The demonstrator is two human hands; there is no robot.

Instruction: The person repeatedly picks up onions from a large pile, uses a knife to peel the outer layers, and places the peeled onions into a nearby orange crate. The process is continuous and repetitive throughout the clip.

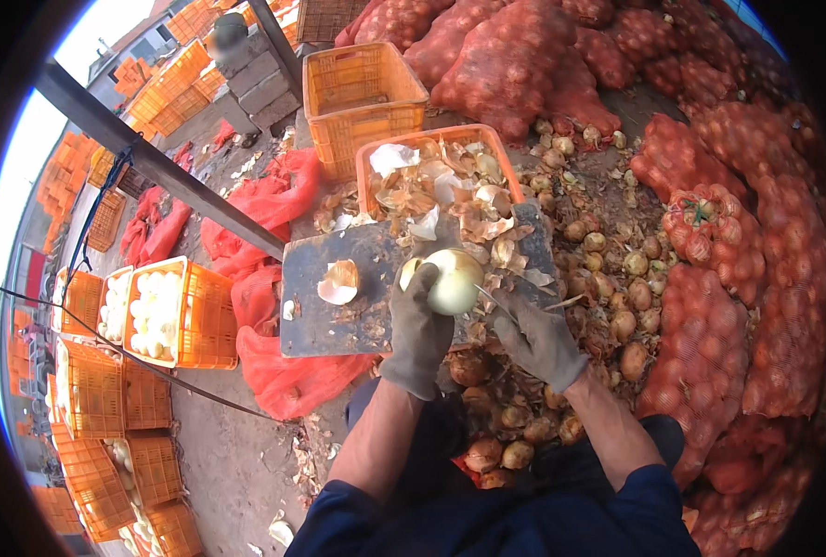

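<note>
My left hand [421,338], in a grey glove, grips a partly peeled onion [453,282] above a dark board [336,327]. Its pale flesh is bare, with some yellowish skin at the top. In my gloved right hand [541,341] is a small knife [493,298], its thin blade touching the onion's right side. The handle is mostly hidden by my fingers. A curled piece of onion skin [339,282] lies on the board's left part. Loose peelings [510,257] cover its right part, beside an orange crate [505,157] heaped with skins.
Unpeeled onions [622,324] lie on the ground to the right, near full red mesh sacks [698,348]. Crates of peeled onions [155,313] stand left. A slanting pole [169,167] reaches toward the board. Red netting [266,278] lies beside it, and another orange crate [360,125] stands behind.
</note>
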